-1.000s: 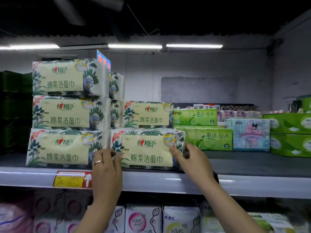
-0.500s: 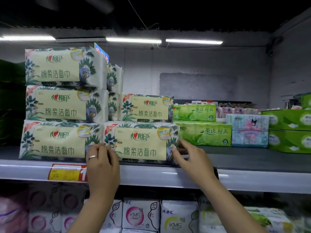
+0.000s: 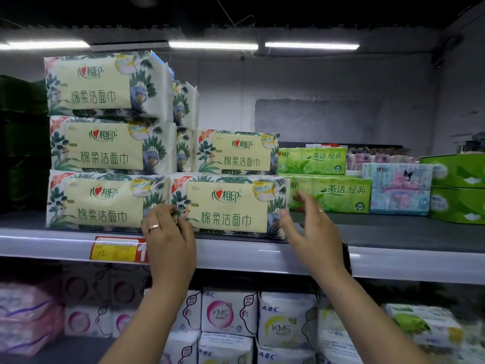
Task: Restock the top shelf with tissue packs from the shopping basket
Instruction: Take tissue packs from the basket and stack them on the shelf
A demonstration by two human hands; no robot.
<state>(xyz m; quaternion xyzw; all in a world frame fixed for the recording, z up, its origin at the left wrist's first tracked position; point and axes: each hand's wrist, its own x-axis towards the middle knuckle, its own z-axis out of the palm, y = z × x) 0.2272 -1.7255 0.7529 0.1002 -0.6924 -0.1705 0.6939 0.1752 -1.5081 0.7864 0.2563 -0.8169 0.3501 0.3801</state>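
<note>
Floral tissue packs with yellow labels fill the left of the top shelf. The front tissue pack lies at the shelf's edge with another pack on top of it. A stack of three packs stands to its left. My left hand rests bent fingertips on the front pack's lower left corner. My right hand hovers by the pack's right end with fingers spread, its thumb close to the corner. The shopping basket is out of view.
Green tissue packs sit just right of the floral ones, then a pastel pack and green boxes. A yellow price tag is on the shelf rail. Pad packets fill the shelf below.
My right hand has come off the front pack's right end and spread its fingers. My left hand stays at the pack's lower left corner.
</note>
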